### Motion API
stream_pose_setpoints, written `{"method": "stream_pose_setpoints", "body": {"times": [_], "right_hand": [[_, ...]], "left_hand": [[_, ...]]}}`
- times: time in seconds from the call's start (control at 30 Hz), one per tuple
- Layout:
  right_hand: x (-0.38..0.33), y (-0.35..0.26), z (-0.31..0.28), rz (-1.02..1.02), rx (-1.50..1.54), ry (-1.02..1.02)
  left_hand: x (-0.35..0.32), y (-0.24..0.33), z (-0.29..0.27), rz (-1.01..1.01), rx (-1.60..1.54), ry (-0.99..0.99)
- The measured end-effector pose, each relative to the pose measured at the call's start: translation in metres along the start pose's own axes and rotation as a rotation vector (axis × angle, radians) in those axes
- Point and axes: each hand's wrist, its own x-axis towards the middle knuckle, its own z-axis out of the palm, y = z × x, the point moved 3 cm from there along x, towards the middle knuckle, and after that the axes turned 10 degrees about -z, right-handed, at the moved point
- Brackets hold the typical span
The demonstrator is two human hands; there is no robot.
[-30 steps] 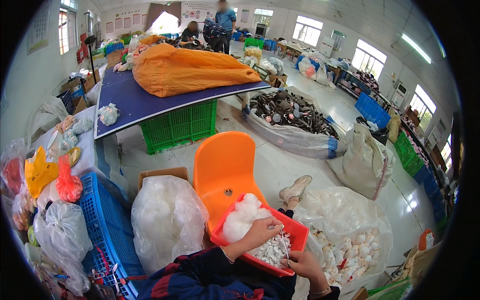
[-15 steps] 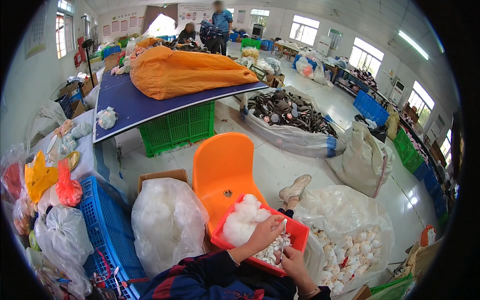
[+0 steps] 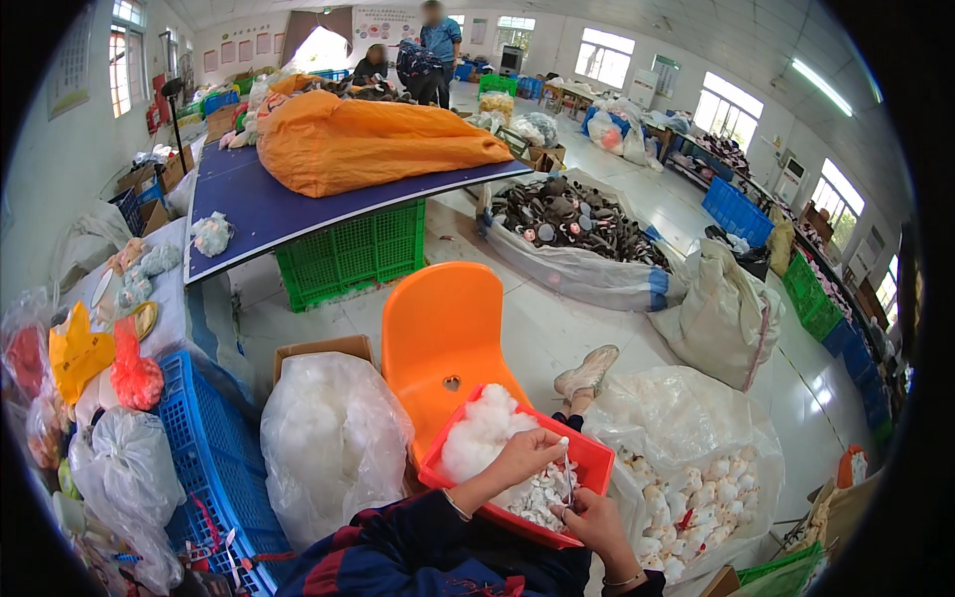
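Over a red plastic bin [image 3: 594, 466], my left hand [image 3: 533, 453] pinches a small white piece [image 3: 564, 443] between thumb and fingertips. My right hand [image 3: 595, 521] grips a thin metal tool [image 3: 570, 476] by its lower end; whether it is tweezers or forceps is too small to tell. The tool's upper tip meets the white piece. Inside the bin, fluffy white stuffing [image 3: 479, 438] fills the far left part, and many small white pieces [image 3: 542, 497] lie loose beneath my hands. The bin rests against the seat of an orange chair [image 3: 443, 323].
A clear bag of white stuffing [image 3: 333, 448] stands left of the chair, beside a blue crate [image 3: 204, 468]. To the right, an open plastic bag holds several small white plush pieces [image 3: 696, 502]. Ahead are a blue table [image 3: 224, 184] and a sack of dark plush items [image 3: 577, 274].
Both hands stay at the bin with the tool and white piece together. My right hand has shifted slightly to the right, and the tool stands a little more upright.
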Motion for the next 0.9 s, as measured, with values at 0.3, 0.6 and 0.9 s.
{"method": "stream_pose_setpoints", "body": {"times": [0.3, 0.6, 0.9], "right_hand": [[0.003, 0.039, -0.012, -0.011, 0.426, 0.188], [0.011, 0.022, -0.020, -0.055, 0.669, 0.227], [0.010, 0.029, -0.017, -0.069, 0.645, 0.163]], "left_hand": [[-0.007, 0.002, -0.007, 0.005, 0.194, -0.206], [-0.024, -0.011, 0.030, -0.095, 0.114, -0.524], [-0.026, -0.012, 0.027, -0.046, 0.207, -0.537]]}}
